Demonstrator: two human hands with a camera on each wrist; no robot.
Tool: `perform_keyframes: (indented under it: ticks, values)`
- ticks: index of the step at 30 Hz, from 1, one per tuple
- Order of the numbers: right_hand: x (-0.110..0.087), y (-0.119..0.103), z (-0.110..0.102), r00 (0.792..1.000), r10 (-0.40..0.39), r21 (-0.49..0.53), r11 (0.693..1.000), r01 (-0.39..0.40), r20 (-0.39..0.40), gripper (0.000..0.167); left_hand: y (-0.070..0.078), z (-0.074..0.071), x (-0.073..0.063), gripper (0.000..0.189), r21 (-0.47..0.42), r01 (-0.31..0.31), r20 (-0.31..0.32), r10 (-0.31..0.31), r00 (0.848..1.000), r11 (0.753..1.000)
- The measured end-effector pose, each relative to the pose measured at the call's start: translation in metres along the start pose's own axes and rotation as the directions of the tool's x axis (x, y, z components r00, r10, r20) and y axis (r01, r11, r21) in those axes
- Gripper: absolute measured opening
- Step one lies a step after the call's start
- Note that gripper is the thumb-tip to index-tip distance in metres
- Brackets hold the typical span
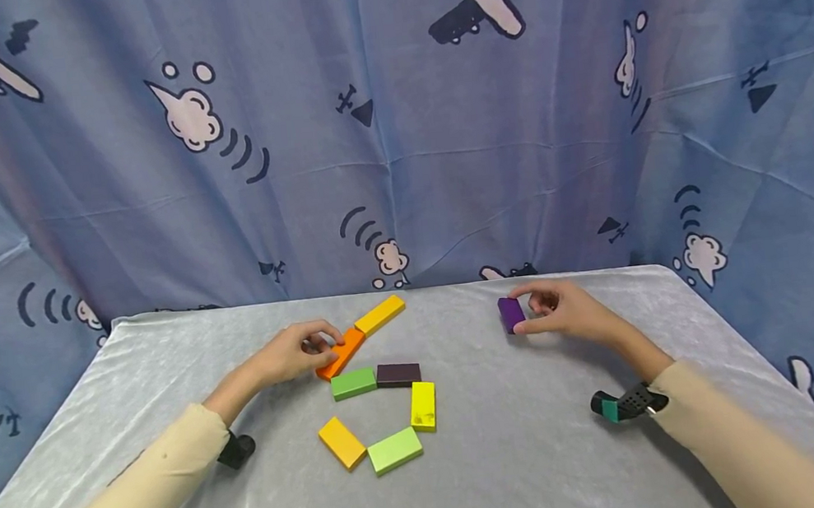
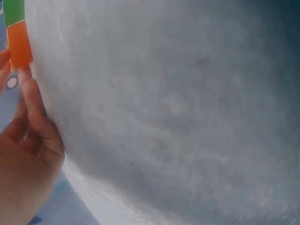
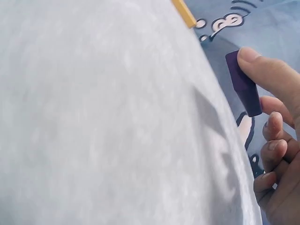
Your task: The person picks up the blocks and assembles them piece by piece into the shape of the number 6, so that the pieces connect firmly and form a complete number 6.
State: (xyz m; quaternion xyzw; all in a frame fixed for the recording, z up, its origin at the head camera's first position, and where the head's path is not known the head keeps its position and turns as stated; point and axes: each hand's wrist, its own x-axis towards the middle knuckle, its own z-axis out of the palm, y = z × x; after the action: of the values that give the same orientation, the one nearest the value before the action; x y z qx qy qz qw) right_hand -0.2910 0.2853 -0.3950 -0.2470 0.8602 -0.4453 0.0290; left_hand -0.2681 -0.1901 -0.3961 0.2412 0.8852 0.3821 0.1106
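My left hand (image 1: 298,351) pinches an orange block (image 1: 343,353) between thumb and fingers at the left of the table. That orange block (image 2: 19,44) lies end to end with a yellow-orange block (image 1: 380,315), forming a slanting line. On the other side, my right hand (image 1: 568,311) grips a purple block (image 1: 511,315) by its two ends, thumb at the near one. In the right wrist view the purple block (image 3: 242,77) is held tilted, its shadow falling apart from it on the cloth. The other right-hand fingers are curled beside it.
An open ring of blocks lies nearer me: green (image 1: 353,384), dark purple (image 1: 399,375), yellow (image 1: 423,406), light green (image 1: 395,451) and amber (image 1: 342,443). Pale grey cloth (image 1: 518,457) covers the table. A blue patterned curtain (image 1: 309,173) hangs behind and at both sides.
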Motion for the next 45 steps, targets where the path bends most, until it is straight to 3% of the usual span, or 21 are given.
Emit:
perform_keyframes:
  ticks: [12,19,33,45]
  values:
    - [0.005,-0.014,0.016,0.998,-0.056,0.055,0.997,0.055,0.028,0.051,-0.001,0.000,-0.001,0.018,0.004,-0.001,-0.004,0.001,1.000,1.000]
    - [0.009,-0.022,0.028,0.997,-0.068,0.032,0.997,0.067,0.047,0.050,-0.002,0.000,-0.001,0.018,-0.002,-0.016,-0.003,0.016,1.000,1.000]
    - [0.022,-0.060,0.052,0.992,-0.080,0.003,0.997,0.080,0.093,0.051,-0.001,-0.001,-0.001,0.018,-0.019,-0.032,0.007,0.032,0.999,0.999]
    - [0.035,-0.081,0.077,0.985,-0.109,0.050,0.993,0.103,0.133,0.050,-0.001,-0.001,0.000,0.017,-0.019,-0.021,-0.001,0.021,1.000,1.000]
